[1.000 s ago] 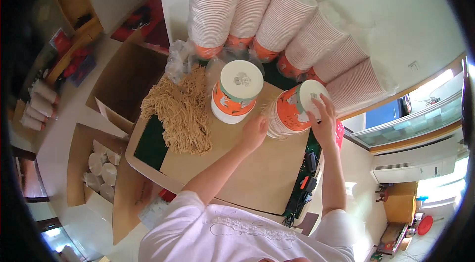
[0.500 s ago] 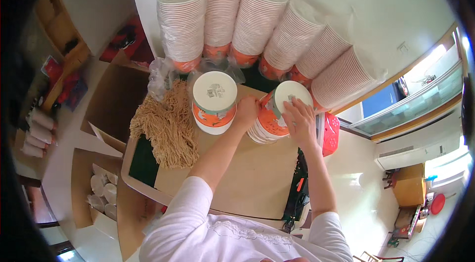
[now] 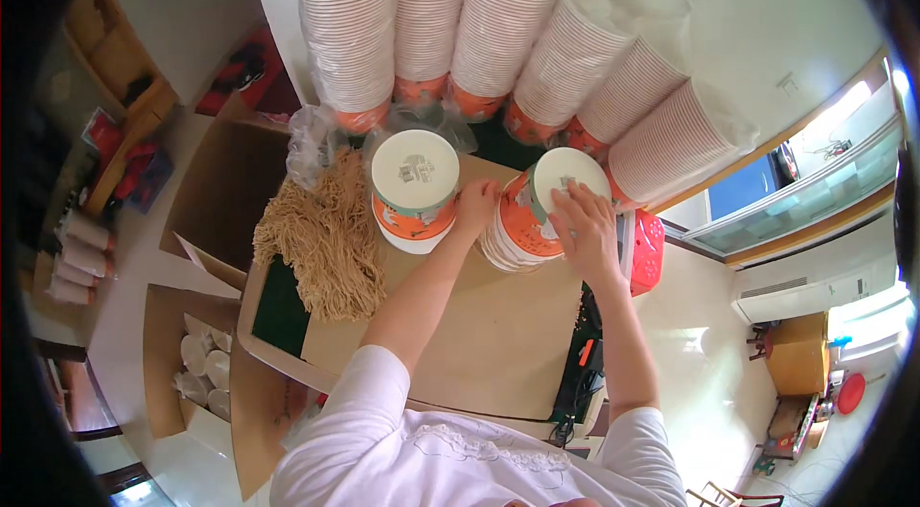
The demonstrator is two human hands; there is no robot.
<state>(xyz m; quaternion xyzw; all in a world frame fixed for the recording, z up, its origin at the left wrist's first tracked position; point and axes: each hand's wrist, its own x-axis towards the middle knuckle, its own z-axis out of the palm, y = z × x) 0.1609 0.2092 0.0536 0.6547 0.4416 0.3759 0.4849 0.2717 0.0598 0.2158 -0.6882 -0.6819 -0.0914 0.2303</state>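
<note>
Two upside-down stacks of orange paper buckets with green bands and white bases stand on the table. The right bucket stack is between my hands. My right hand grips its top bucket from the right, fingers over the edge of the white base. My left hand is at the stack's left side with curled fingers; whatever they hold is hidden. Just left of that hand stands the left bucket stack, untouched. A heap of tan twisted cords lies at the table's left.
Several tall plastic-wrapped bucket stacks line the wall behind. Clear plastic bags lie by the cords. Open cardboard boxes stand left of the table. Cables and an orange-handled tool lie at the right edge, a red container beyond.
Both hands stay at the right bucket stack with little visible movement. The whole view has shifted slightly.
</note>
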